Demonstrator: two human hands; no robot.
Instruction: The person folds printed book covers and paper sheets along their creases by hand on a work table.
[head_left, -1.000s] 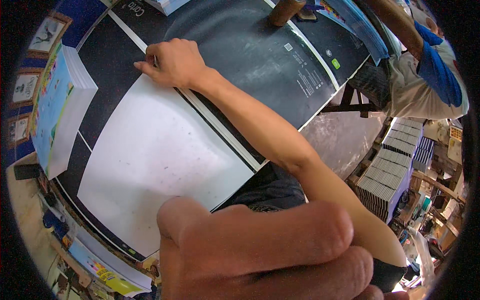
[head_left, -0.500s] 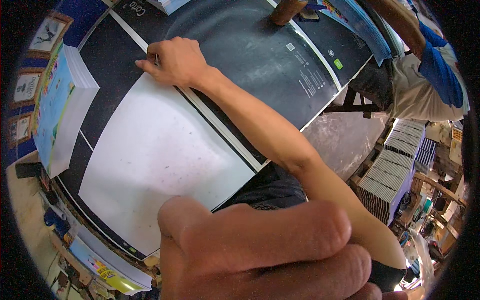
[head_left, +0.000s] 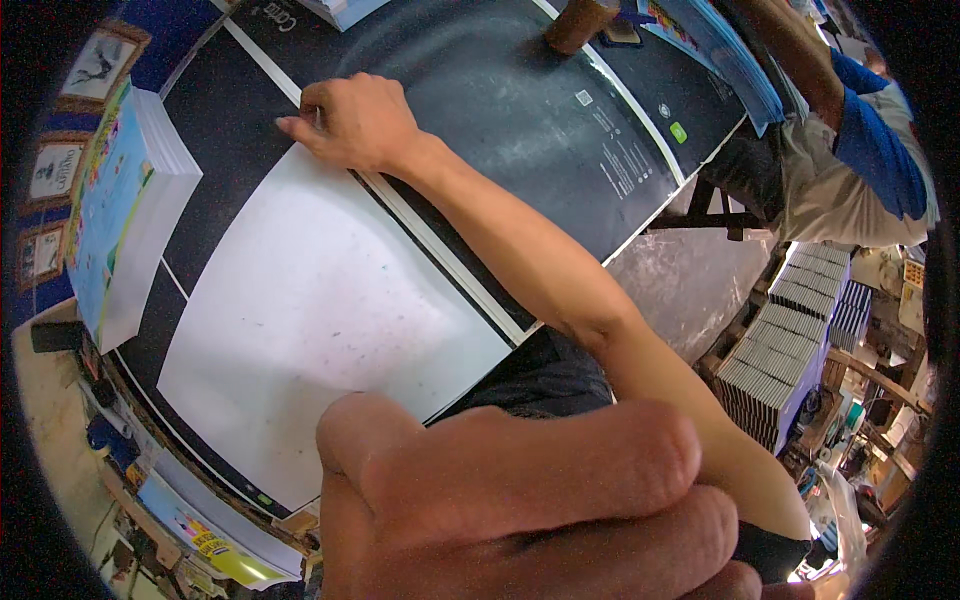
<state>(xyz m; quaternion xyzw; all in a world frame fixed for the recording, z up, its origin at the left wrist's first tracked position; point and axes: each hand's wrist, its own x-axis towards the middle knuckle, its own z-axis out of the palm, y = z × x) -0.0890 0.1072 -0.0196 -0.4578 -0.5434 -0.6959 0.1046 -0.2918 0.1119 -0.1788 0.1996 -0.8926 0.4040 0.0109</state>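
A large white sheet (head_left: 310, 320) is laid flat on a dark printed board (head_left: 520, 110) that covers the bench, with its long edge run beside a pale stripe on the board. The far corner of the sheet is pressed down by the right hand (head_left: 350, 122), which is reached across from the lower right on an outstretched forearm; the fingers are curled and the fingertips (head_left: 290, 126) are set on the sheet edge, so the hand is nearly closed, but whether the sheet is pinched or only pressed cannot be told. The left hand (head_left: 520, 500) is held very close to the camera at the lower edge and is seen as a blurred mass of bent fingers; it is well apart from the sheet, and nothing can be made out in it, so its grip cannot be told. A thick stack of printed sheets (head_left: 125, 215) with a blue illustrated top is placed at the left edge of the board, just beside the white sheet. A wooden handle (head_left: 578, 22) is stood at the far side of the board. Another person (head_left: 850, 150) in a blue and grey garment is seated at the upper right, and piles of bound grey booklets (head_left: 790, 350) are stacked on the floor at the right.
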